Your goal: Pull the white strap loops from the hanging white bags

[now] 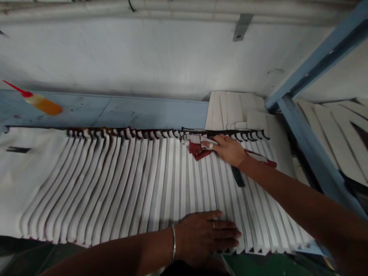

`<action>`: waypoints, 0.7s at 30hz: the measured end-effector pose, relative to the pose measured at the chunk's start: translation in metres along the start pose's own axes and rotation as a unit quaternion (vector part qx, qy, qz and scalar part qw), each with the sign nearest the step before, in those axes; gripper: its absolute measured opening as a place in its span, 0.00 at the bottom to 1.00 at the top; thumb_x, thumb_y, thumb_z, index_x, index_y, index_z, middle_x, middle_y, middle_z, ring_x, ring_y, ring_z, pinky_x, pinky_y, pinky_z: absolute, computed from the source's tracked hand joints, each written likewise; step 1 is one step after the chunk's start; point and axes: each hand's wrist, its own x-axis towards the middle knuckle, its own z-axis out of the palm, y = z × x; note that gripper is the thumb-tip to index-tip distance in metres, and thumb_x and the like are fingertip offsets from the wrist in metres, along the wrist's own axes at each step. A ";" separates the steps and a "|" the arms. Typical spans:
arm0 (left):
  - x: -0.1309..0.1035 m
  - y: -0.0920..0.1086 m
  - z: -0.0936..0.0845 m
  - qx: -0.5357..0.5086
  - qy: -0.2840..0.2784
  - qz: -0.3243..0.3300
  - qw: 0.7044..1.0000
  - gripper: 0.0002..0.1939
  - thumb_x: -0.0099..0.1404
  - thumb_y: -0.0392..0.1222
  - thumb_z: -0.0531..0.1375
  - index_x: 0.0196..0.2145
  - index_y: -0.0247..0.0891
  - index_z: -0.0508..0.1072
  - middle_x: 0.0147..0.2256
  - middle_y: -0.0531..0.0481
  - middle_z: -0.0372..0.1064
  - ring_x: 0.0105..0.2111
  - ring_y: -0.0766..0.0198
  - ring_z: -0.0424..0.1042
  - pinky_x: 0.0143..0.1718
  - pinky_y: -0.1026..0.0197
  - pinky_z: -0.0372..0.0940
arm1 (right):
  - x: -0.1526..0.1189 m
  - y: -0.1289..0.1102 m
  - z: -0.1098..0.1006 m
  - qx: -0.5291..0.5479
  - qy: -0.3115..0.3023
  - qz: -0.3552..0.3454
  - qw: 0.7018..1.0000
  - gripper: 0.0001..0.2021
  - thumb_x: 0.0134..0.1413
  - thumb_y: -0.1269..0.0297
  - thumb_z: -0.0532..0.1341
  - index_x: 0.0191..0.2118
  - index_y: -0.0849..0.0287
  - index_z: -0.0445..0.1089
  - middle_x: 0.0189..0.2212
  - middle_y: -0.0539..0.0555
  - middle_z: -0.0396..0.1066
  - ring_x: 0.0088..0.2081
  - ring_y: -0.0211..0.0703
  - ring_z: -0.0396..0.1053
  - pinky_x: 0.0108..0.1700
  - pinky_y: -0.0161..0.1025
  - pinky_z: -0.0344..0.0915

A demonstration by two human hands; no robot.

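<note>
A long row of overlapping white folded panels [138, 180] lies across the surface, with a dark scalloped edging along the far side. My right hand [227, 147] is closed around a red and whitish hand tool [198, 147] that rests near this far edge. A dark handle-like piece and a red-tipped end show past the hand; the exact kind of tool is not clear. My left hand [208, 237], wearing a ring and a bangle, lies flat on the near ends of the panels with its fingers stretched to the right.
Behind the row runs a blue ledge [149, 113] bearing a red-nozzled bottle [44, 103] of orange liquid. More white pieces [230, 109] are piled at the back right. A blue metal post [310, 142] stands at the right, with further white panels [336, 134] beyond it.
</note>
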 end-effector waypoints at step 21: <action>0.193 -0.144 -0.069 0.067 -0.180 -0.124 0.973 0.29 0.77 0.43 0.35 0.70 0.31 0.46 0.72 0.47 0.35 0.71 0.52 0.31 0.69 0.45 0.32 | -0.142 -0.108 -0.062 0.218 -0.082 0.066 0.970 0.26 0.60 0.77 0.54 0.60 0.48 0.66 0.44 0.55 0.67 0.45 0.49 0.61 0.46 0.46 0.63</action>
